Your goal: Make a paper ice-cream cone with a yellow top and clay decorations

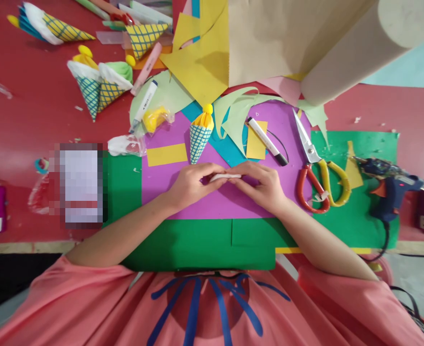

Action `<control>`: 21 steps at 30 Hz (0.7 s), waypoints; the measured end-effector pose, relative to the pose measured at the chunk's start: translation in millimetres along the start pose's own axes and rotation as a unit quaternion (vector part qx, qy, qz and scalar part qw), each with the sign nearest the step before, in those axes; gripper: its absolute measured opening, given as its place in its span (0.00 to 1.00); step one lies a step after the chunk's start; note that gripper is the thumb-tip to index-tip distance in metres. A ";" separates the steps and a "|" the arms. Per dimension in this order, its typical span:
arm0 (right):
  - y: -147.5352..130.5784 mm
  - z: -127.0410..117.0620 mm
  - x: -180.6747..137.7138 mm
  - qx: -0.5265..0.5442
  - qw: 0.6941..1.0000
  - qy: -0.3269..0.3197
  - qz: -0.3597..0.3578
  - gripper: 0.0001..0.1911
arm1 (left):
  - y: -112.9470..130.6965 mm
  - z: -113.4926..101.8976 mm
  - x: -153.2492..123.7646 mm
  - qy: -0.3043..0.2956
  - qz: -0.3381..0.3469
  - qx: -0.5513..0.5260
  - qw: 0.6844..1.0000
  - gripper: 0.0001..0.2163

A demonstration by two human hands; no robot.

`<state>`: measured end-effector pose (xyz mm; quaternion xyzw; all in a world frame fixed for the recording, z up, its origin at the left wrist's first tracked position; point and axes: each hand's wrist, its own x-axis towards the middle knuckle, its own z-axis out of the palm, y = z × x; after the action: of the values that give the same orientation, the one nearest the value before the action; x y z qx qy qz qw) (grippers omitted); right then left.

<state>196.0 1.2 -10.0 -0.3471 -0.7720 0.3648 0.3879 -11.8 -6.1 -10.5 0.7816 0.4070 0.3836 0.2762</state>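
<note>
Between the fingertips of both hands is a thin white strip of what looks like soft modelling clay [226,177]. My left hand [197,181] pinches its left end, and my right hand [260,181] pinches the right end. The fingers of the two hands meet over the purple sheet [205,206]. Just beyond them lies a small paper ice cream cone [200,137] with a blue grid, a yellow top and a yellow ball. A yellow paper strip [167,154] is left of the cone. A white lump in clear wrap [125,145] lies further left.
Scissors [311,163] with red and yellow handles lie right of my hands, and a glue gun [392,187] beyond them. A marker [268,142] rests on yellow paper. More paper cones [100,84] lie at the far left. A large paper roll [359,53] is at the back right.
</note>
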 end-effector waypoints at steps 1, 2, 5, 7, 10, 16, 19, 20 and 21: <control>-0.3 -0.3 0.4 -0.003 1.000 0.007 0.006 0.07 | -0.2 0.4 -0.4 -0.003 -0.004 -0.003 1.000 0.06; -0.8 -0.6 0.7 -0.006 1.000 0.013 0.015 0.07 | -0.3 0.9 -0.7 -0.007 -0.009 -0.009 1.000 0.07; -2.9 -0.9 1.0 -0.006 0.999 0.017 0.031 0.07 | -0.3 1.6 -1.3 -0.011 -0.028 -0.029 0.999 0.09; -4.2 -0.7 0.7 -0.001 0.999 0.016 0.030 0.07 | -0.1 1.3 -1.0 -0.005 -0.029 -0.027 0.999 0.07; -4.2 0.1 -0.3 0.012 0.999 0.025 0.038 0.10 | 0.2 0.0 -0.3 0.005 -0.017 -0.014 1.000 0.07; 0.9 -0.2 0.1 0.001 1.000 0.009 0.002 0.11 | 0.3 -0.9 -0.9 -0.023 -0.043 -0.018 0.999 0.11; 0.9 -1.8 1.2 -0.004 1.000 0.007 -0.006 0.07 | 0.2 -0.5 -1.4 -0.035 -0.058 -0.041 0.997 0.12; 0.4 -2.2 1.4 -0.005 1.000 0.009 -0.004 0.06 | 0.2 -0.4 -1.6 -0.037 -0.071 -0.051 0.996 0.13; -0.4 -2.7 1.6 -0.006 1.000 0.011 -0.001 0.06 | 0.2 -0.4 -1.7 -0.039 -0.086 -0.060 0.994 0.14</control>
<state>197.4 3.1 -8.0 -0.3527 -0.7701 0.3565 0.3943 -12.7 -7.6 -10.8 0.7399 0.4380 0.3515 0.3703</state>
